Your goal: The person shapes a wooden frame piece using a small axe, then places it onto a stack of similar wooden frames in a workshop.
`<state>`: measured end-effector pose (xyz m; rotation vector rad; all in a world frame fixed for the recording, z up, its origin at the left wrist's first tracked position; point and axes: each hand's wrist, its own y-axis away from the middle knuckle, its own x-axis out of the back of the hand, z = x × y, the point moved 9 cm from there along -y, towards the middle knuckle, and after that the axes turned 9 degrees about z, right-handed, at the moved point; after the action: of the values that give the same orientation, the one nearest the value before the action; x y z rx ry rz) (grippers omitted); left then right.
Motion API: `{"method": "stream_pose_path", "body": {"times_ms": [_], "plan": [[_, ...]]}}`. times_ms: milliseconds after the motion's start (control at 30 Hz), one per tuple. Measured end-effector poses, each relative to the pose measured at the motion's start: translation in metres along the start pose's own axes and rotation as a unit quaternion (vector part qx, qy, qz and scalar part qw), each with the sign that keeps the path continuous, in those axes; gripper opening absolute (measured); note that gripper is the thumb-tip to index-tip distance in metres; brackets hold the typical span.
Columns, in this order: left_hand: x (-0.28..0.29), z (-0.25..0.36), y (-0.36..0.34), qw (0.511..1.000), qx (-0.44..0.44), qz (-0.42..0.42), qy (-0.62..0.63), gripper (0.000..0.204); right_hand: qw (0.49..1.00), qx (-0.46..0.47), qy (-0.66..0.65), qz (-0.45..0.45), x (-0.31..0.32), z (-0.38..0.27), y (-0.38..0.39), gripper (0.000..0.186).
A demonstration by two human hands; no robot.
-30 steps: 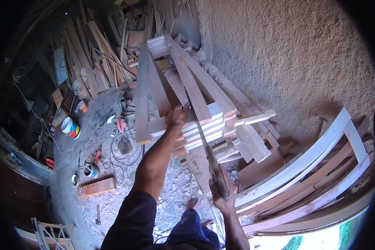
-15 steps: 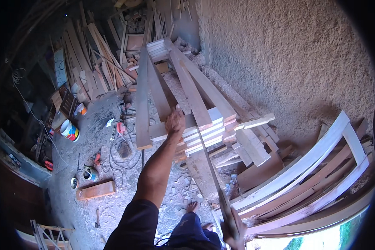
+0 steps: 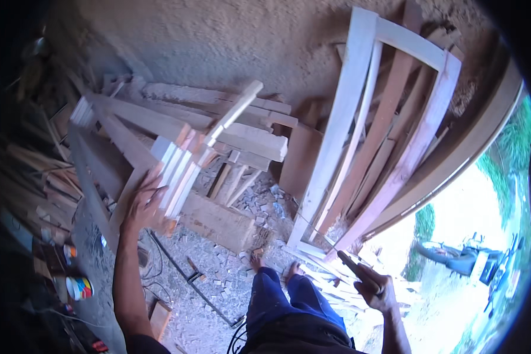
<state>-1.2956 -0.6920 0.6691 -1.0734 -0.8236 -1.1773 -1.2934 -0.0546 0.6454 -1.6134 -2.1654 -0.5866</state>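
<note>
My left hand [image 3: 141, 200] rests on a board at the near end of a stacked pile of timber, fingers spread and curled over the top. Beside its fingertips are the pale, white-faced boards [image 3: 174, 177] of the stack. Longer planks [image 3: 138, 118] run from there to the far left. On the right, my right hand [image 3: 380, 295] is closed round the handle of what looks like a handsaw [image 3: 353, 268], seen nearly edge-on. The saw is held in the air, apart from the stack, and its thin front part is hard to make out.
A white-painted wooden frame [image 3: 336, 112] leans by the rough wall [image 3: 218, 41]. A thick beam [image 3: 218, 221] lies below the stack, among scattered wood offcuts. Paint buckets [image 3: 79, 288] stand at the left. A motorcycle [image 3: 472, 259] is outside at the right.
My view has swung to the right. The handsaw has come off the stack and moved to the right in my right hand. My left hand stays on the stack, its fingers now spread.
</note>
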Motion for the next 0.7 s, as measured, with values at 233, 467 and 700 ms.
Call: {"method": "stream_pose_path", "body": {"times_ms": [233, 467, 700], "plan": [[0.016, -0.058, 0.006, 0.957, 0.211, 0.09, -0.18, 0.081, 0.953, -0.04, 0.257, -0.154, -0.086, 0.159, -0.093, 0.032], [0.012, -0.065, 0.007, 0.973, 0.164, 0.084, -0.139, 0.081, 0.901, -0.022, 0.337, -0.272, -0.195, 0.341, -0.195, 0.029], [0.011, -0.057, -0.002, 0.973, 0.173, 0.106, -0.114, 0.088, 0.913, -0.149, 0.35, -0.148, -0.207, 0.423, -0.272, 0.028]]}}
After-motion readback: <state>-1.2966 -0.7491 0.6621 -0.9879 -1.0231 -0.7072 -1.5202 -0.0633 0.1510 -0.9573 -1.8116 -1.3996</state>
